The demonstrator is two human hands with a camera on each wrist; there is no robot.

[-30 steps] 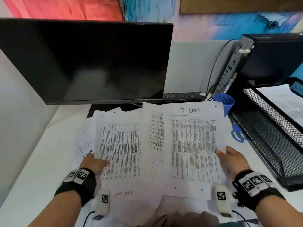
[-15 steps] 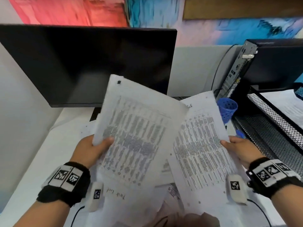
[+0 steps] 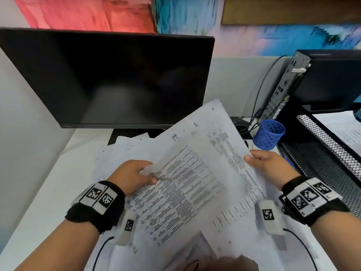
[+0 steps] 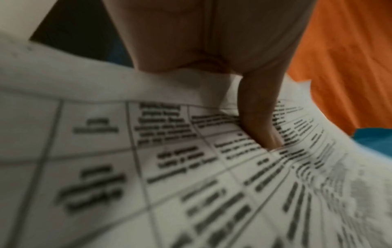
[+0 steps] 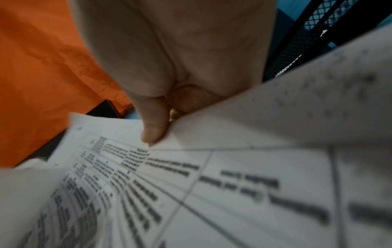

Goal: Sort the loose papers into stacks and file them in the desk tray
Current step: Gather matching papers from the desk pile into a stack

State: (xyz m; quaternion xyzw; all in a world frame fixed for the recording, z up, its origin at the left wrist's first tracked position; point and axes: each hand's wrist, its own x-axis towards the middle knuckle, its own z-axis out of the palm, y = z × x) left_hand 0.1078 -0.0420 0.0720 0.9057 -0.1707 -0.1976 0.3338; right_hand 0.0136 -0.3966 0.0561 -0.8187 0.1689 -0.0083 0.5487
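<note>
Two printed table sheets are held up over the desk, overlapping each other. My left hand (image 3: 151, 173) pinches one sheet (image 3: 172, 202) at its left edge; the left wrist view shows the thumb (image 4: 260, 120) pressed onto the print. My right hand (image 3: 252, 158) pinches the other sheet (image 3: 234, 151) by its right edge, thumb (image 5: 155, 127) on top. More loose papers (image 3: 121, 149) lie spread on the white desk beneath. The black mesh desk tray (image 3: 332, 151) stands just right of my right hand.
A dark monitor (image 3: 107, 79) stands behind the papers. A blue mesh pen cup (image 3: 269, 136), cables and a black computer case (image 3: 316, 79) sit at the back right. The tray's upper tier holds paper (image 3: 343, 130). A grey partition closes the left side.
Both sheets came up off the desk. The left-hand sheet has swung right and down, now lying across the right-hand sheet, and my hands are closer together.
</note>
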